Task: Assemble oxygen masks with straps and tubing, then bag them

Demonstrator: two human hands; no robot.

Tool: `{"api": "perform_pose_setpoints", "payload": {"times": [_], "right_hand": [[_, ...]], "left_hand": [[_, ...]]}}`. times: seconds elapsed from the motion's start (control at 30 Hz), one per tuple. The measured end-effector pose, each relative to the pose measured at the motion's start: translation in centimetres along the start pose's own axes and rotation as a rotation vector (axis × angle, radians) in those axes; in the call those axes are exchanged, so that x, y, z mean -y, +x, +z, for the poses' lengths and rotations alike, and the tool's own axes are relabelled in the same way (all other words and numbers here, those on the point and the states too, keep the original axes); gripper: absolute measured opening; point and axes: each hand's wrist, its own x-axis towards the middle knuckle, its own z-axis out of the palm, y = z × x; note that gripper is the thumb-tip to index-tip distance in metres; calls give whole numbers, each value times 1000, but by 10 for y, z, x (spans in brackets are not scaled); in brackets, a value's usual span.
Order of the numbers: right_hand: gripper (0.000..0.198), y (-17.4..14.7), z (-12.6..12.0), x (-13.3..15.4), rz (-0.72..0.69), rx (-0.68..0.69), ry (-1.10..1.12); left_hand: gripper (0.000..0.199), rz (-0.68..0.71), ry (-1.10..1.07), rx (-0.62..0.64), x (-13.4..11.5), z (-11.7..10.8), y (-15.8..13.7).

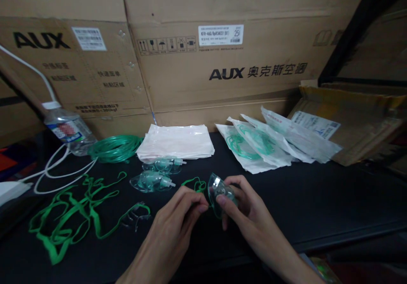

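My right hand [243, 201] is closed around a clear, green-tinted oxygen mask [229, 194], thumb across its front. At the mask's left edge, the fingertips of my left hand [182, 210] are pinched together on what looks like a thin green elastic strap [199, 185], which loops up behind the fingers; the exact grip point is hidden. Just beyond my left hand lie two more clear masks, a nearer one [151, 182] and a farther one [163, 164], each with a pale connector.
Left are tangled green straps [68, 229], clear plastic pieces [136, 218], coiled green tubing [116, 147], a plastic bottle [68, 127] and a white cable [46, 169]. White packages [176, 142] lie behind, packaged tubing sets [251, 144] rightward. Cardboard boxes [178, 80] wall the back; another [352, 127] stands right.
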Motion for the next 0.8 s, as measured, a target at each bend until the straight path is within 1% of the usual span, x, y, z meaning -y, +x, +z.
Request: {"api": "perform_pose_setpoints", "payload": {"times": [0.17, 0.33, 0.4, 0.5, 0.57, 0.67, 0.7, 0.73, 0.8], "right_hand": [[34, -1, 0, 2, 4, 9, 28], [28, -1, 0, 0, -17, 8, -25], [27, 1, -1, -2, -20, 0, -42], [26, 3, -1, -5, 0, 2, -76], [27, 3, -2, -6, 5, -9, -96], [35, 2, -2, -6, -60, -99, -105], [35, 1, -3, -5, -96, -124, -112], [29, 0, -3, -4, -133, -134, -126], [13, 0, -3, -2, -199, -107, -169]], "left_hand": [[20, 15, -4, -16, -1, -1, 1], [18, -46, -30, -56, 0, -1, -3], [25, -57, -28, -49, 0, 0, -5], [41, -2, 25, -10, 1, 1, -6], [42, 30, 54, -17, 2, 2, -6], [40, 18, 71, -64, 1, 1, -5], [40, 11, 77, -71, 0, 1, -5], [39, 4, 80, -71, 0, 1, -5], [37, -10, 80, -55, -1, 0, -5]]}}
